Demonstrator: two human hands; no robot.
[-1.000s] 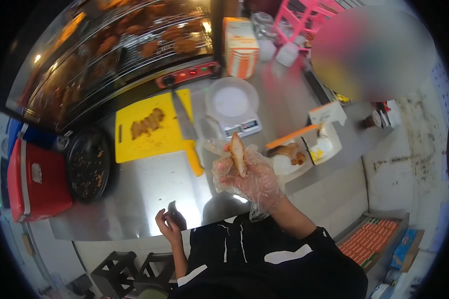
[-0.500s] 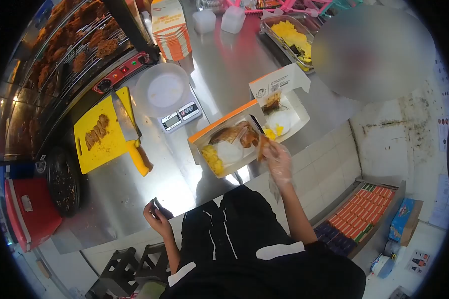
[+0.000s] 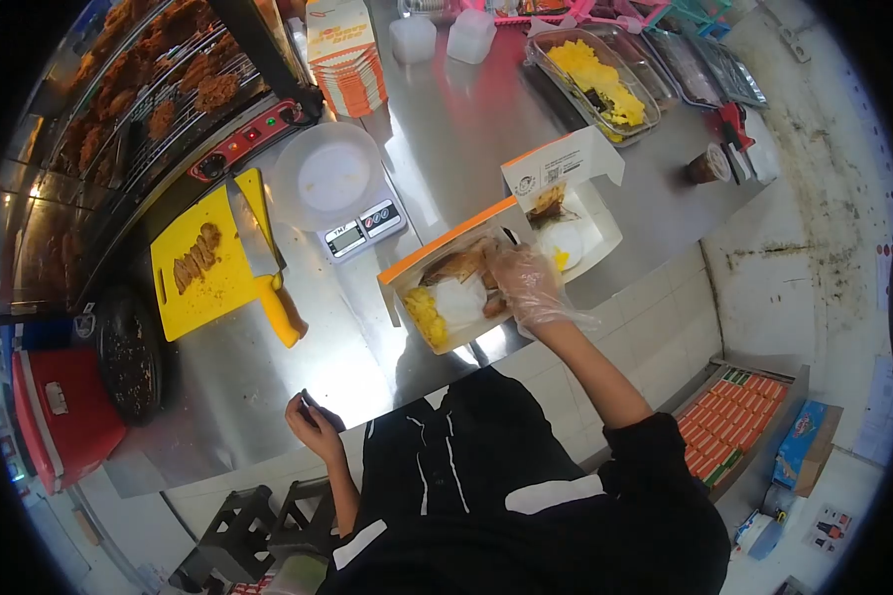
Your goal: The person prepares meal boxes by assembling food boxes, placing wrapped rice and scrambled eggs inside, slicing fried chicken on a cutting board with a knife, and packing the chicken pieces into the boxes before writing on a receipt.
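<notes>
My right hand [image 3: 526,283], in a clear plastic glove, reaches over the right end of the nearer meal box [image 3: 400,266]. Its fingers close on a piece of brown meat [image 3: 493,303]; the fingertips are partly hidden. That box also holds a mound of white rice [image 3: 458,300] and yellow scrambled egg [image 3: 425,315]. Behind it stands a second open box [image 3: 597,230] with rice, meat and egg. My bare left hand [image 3: 311,428] rests at the table's front edge, fingers curled around something dark that I cannot make out.
A yellow cutting board [image 3: 193,312] carries sliced meat [image 3: 197,258] and a yellow-handled knife [image 3: 255,243]. A round container [image 3: 329,178] sits on the scale [image 3: 364,232]. Farther back are folded cartons [image 3: 347,59], an egg tray [image 3: 600,84] and a cup [image 3: 709,166].
My right hand has moved left and up, lowering the brown meat piece into the nearer box. The blurred patch at the upper right is gone. My left hand stays put.
</notes>
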